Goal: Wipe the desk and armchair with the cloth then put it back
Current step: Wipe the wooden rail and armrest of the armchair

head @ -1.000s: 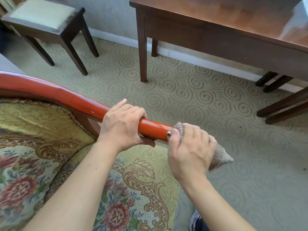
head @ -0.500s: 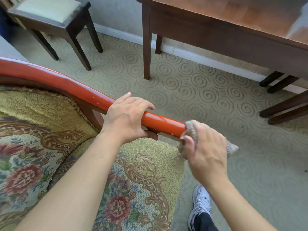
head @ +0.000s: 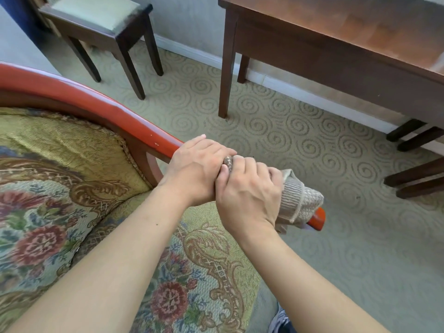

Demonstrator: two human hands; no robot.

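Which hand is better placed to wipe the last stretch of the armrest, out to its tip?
The right hand. It already grips the cloth wrapped over the red armrest, just short of the exposed tip. The left hand holds bare wood further back and has no cloth.

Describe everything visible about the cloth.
The cloth is a beige-grey knitted fabric with ribbed bands, bunched and wrapped over the red wooden armrest near its front end. The right hand grips it around the rail; a small mottled corner pokes out by the fingers, touching the left hand, which grips the rail just behind. The loose end drapes past the right hand, leaving the armrest's tip bare. It looks dry and soft.
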